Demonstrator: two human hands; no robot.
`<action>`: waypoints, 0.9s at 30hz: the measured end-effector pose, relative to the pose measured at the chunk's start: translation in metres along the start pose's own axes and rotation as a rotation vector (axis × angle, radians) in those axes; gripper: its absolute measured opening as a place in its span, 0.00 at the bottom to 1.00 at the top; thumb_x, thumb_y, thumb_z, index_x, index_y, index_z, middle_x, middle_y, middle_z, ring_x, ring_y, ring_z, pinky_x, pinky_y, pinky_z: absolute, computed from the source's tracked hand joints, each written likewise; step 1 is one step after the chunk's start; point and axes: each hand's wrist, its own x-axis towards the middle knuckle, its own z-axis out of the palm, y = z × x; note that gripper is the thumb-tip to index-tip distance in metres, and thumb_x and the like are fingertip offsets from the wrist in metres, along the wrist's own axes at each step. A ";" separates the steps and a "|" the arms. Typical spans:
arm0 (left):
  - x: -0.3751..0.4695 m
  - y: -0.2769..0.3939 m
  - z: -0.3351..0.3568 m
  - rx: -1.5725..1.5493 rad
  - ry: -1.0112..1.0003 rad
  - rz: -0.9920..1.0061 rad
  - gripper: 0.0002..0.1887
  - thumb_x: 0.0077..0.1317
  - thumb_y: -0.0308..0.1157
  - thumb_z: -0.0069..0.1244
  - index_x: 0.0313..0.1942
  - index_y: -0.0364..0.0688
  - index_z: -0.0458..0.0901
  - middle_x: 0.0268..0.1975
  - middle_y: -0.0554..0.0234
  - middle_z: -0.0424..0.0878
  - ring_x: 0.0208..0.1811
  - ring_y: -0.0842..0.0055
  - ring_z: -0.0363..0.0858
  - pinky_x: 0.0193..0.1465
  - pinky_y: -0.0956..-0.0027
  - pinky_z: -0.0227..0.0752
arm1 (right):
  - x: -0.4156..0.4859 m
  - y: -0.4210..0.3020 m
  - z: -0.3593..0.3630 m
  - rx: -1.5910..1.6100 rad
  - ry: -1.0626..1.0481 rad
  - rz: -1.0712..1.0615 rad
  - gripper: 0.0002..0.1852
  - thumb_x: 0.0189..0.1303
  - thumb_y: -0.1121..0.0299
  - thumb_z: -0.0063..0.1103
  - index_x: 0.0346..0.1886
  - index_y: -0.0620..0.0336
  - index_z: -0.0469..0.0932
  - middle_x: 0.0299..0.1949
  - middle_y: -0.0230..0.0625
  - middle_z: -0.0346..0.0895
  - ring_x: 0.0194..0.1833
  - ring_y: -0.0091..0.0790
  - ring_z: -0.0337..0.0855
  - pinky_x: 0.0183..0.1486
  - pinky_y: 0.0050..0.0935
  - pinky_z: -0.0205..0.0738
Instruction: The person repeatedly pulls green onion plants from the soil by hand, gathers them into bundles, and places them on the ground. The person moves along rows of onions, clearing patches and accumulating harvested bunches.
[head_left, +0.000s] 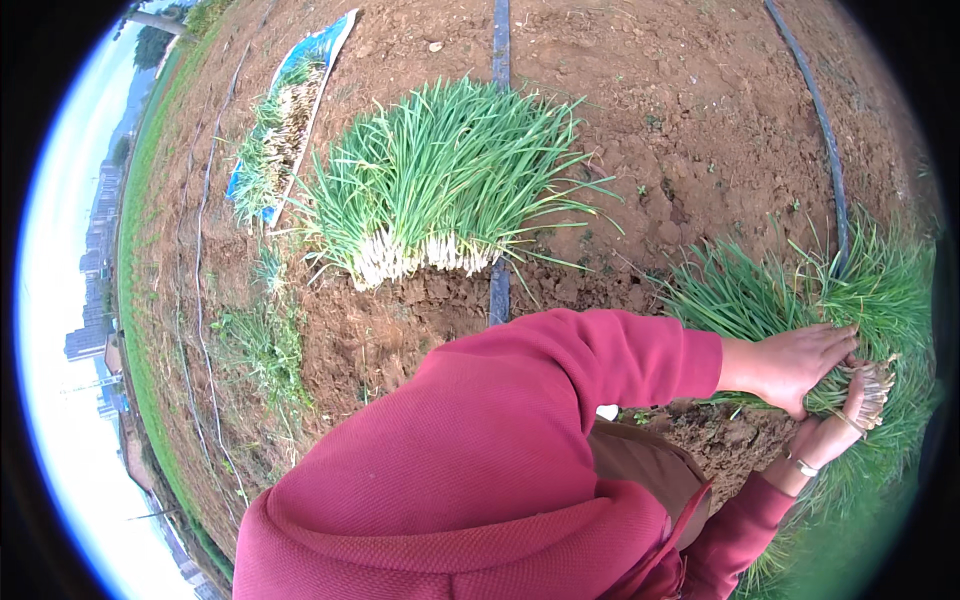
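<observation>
At the right side, both my hands are at a bunch of cut chive-like greens (870, 394), its pale stem ends pointing right. My left hand (802, 367) presses over the bunch from above, fingers curled on the stems. From below, my right hand (832, 439) wraps the bunch near its pale ends, the thumb upright along them. A metal-coloured band (804, 466) circles my right wrist. Long green leaves (735, 292) spread left of the bunch, partly hidden by my left hand and sleeve. Standing greens (892, 292) grow thickly behind and around my hands.
A wide pile of the same greens (450, 172), white ends toward me, lies on the brown soil (645, 82). Farther left, a blue and white sheet (330, 41) carries more greens. Dark flat irrigation tapes (501, 37) cross the field. Weeds (266, 345) grow at left.
</observation>
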 end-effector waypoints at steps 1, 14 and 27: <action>0.015 -0.017 -0.017 0.006 -0.024 0.006 0.63 0.38 0.44 0.73 0.70 0.23 0.54 0.74 0.32 0.54 0.77 0.51 0.52 0.81 0.54 0.42 | 0.016 0.000 0.020 0.054 -0.007 0.023 0.15 0.65 0.73 0.58 0.53 0.68 0.77 0.52 0.41 0.80 0.52 0.34 0.80 0.59 0.36 0.75; 0.001 -0.031 -0.104 -0.228 0.183 0.047 0.64 0.35 0.38 0.73 0.71 0.29 0.52 0.68 0.39 0.66 0.70 0.50 0.65 0.74 0.56 0.57 | -0.009 -0.035 0.113 -0.088 -0.398 -0.097 0.24 0.64 0.79 0.57 0.64 0.71 0.70 0.61 0.42 0.75 0.61 0.35 0.75 0.68 0.36 0.63; -0.009 -0.016 -0.076 -0.923 0.271 -0.245 0.46 0.47 0.25 0.68 0.68 0.35 0.61 0.62 0.53 0.74 0.66 0.67 0.68 0.70 0.63 0.60 | -0.016 -0.063 0.144 -0.210 -0.747 -0.097 0.39 0.62 0.81 0.61 0.76 0.64 0.55 0.68 0.38 0.66 0.64 0.30 0.70 0.68 0.31 0.61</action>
